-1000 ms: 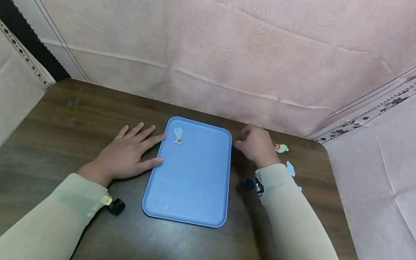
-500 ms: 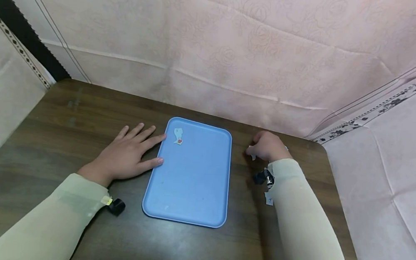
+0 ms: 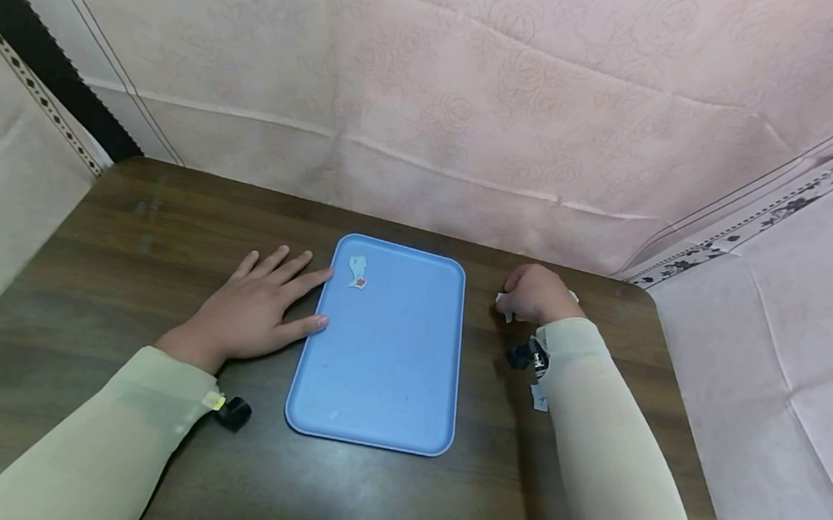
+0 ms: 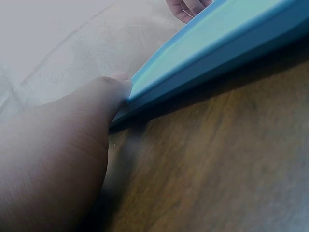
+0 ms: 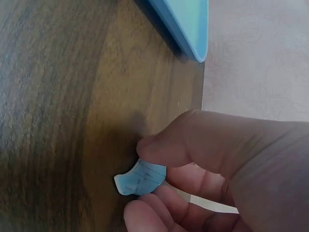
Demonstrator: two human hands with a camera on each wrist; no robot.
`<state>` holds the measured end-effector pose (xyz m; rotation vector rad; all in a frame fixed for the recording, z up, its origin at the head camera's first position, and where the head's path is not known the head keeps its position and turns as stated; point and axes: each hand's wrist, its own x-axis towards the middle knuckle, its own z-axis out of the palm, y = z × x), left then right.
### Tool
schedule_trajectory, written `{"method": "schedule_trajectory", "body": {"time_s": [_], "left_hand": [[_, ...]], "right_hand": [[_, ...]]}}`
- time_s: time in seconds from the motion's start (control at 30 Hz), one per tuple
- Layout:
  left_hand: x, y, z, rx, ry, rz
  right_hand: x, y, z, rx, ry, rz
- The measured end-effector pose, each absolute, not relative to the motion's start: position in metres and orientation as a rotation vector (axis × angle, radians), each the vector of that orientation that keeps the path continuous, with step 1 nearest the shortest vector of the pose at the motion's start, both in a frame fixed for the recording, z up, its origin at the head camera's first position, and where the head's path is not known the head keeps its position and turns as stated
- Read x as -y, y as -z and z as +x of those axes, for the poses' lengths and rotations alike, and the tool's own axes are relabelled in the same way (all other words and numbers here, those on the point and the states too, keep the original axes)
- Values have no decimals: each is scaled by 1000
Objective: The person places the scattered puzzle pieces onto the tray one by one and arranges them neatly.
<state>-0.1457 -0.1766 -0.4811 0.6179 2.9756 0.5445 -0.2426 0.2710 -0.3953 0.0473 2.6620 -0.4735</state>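
A blue rectangular tray (image 3: 384, 357) lies on the table. Near its far left corner is a small pale blue puzzle piece (image 3: 357, 272) with a red spot. My left hand (image 3: 249, 311) lies spread at the tray's left side, thumb and index fingertip on the rim; in the left wrist view the thumb (image 4: 113, 89) touches that rim. Right of the tray, my right hand (image 3: 537, 294) pinches a light blue puzzle piece (image 5: 137, 179) with thin dark lines between thumb and fingers, low over the table. The fingers cover part of this piece.
Another pale piece (image 3: 539, 398) lies on the wooden table (image 3: 231, 460) below the right wrist. A bit of a further piece (image 3: 574, 296) shows behind the right hand. Pale patterned cloth (image 3: 431, 111) hangs along the table's back and sides.
My right hand has moved right and slightly nearer, away from the tray, and a puzzle piece now shows at its fingertips. The pale piece below the wrist has come into sight. The left hand stays put.
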Motion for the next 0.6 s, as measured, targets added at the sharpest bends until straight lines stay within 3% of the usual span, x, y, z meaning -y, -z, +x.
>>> {"method": "schedule_trajectory", "body": {"time_s": [0.6], "left_hand": [[177, 480, -146, -2967, -544, 619]], "right_hand": [[-266, 396, -239, -2706, 499, 78]]}}
